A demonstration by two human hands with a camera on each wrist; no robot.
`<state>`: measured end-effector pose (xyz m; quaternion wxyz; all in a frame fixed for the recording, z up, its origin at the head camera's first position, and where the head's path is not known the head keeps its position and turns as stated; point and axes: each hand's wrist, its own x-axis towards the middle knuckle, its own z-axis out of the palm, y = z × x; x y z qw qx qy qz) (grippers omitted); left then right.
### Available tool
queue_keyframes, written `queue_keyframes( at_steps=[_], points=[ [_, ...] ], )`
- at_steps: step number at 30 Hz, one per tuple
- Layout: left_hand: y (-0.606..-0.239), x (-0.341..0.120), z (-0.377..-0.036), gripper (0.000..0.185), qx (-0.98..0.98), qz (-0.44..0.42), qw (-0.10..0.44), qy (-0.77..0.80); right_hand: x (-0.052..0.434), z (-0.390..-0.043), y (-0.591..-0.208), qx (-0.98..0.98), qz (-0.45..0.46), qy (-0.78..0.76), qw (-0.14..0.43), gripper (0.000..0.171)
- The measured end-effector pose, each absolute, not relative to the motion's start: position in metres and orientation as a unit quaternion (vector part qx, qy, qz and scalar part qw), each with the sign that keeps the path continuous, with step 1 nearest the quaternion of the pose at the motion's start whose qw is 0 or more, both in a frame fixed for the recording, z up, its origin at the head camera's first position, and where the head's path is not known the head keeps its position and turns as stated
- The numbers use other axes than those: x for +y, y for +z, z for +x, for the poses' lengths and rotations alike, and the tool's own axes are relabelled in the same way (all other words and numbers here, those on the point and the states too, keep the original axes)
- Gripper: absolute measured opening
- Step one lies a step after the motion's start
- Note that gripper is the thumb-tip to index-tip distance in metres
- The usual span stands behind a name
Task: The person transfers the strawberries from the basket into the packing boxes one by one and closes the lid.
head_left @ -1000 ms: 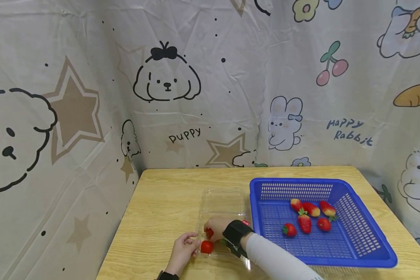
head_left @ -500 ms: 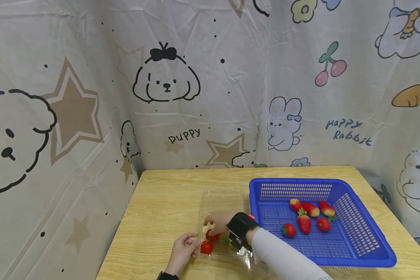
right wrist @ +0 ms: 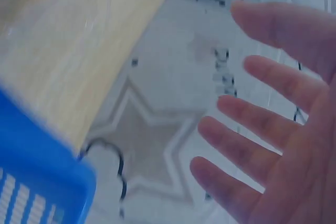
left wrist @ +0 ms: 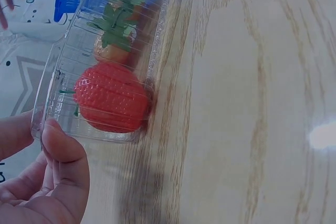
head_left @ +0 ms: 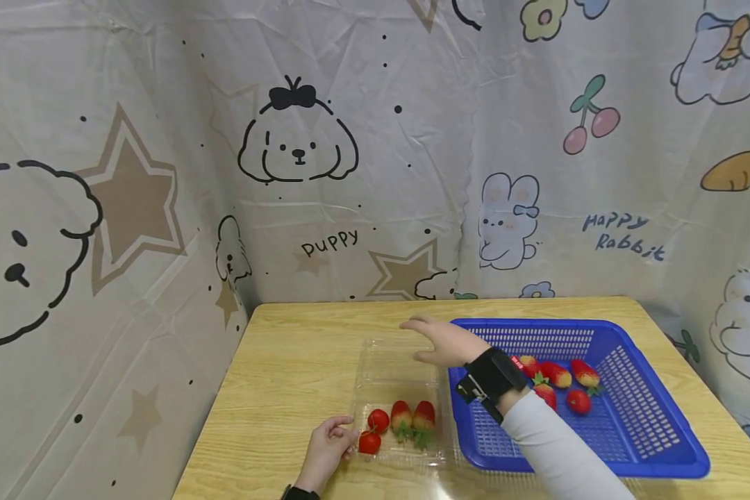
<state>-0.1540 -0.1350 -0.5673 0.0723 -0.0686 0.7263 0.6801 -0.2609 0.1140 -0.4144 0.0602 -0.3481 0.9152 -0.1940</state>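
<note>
A clear plastic clamshell box [head_left: 387, 396] lies with its lid laid back on the table. Inside its near half are two strawberries with yellowish tops [head_left: 401, 419] and two round red strawberries [head_left: 378, 420]. My left hand [head_left: 328, 448] pinches the box's left rim between thumb and fingers, as the left wrist view shows with a red strawberry [left wrist: 111, 98] close by. Raised over the box's lid and the basket's left edge, my right hand [head_left: 446, 342] has its fingers spread and holds nothing; the right wrist view shows its palm [right wrist: 310, 171].
A blue plastic basket [head_left: 575, 458] stands on the right of the wooden table [head_left: 287, 375], holding several strawberries [head_left: 556, 375]. My right forearm hides part of its left side. A patterned cloth [head_left: 362, 139] hangs behind and beside the table.
My right hand has let go of a round red strawberry in the box and moved up and right, away from it. The left hand stays at the rim.
</note>
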Motion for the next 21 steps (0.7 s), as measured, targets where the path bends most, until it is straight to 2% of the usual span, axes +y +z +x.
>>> queue_keyframes(
  at_steps=[6, 11, 15, 21],
  points=[
    [-0.567, -0.135, -0.154, 0.036, 0.729, -0.072, 0.072, 0.677, 0.158, -0.261, -0.416, 0.928, -0.317, -0.196, -0.01, 0.065],
    [-0.565, -0.134, -0.156, 0.036, 0.733, -0.072, 0.071, 0.672, 0.189, -0.256, -0.425, 0.936, -0.29, -0.2, -0.029, 0.067],
    [-0.565, -0.134, -0.155, 0.038, 0.733, -0.074, 0.076, 0.672, 0.21, -0.249, -0.441, 0.944, -0.265, -0.195, 0.0, 0.063],
    [-0.566, -0.135, -0.153, 0.037, 0.735, -0.069, 0.072, 0.671, 0.23, -0.241, -0.465, 0.952, -0.232, -0.178, 0.089, 0.049]
  ],
)
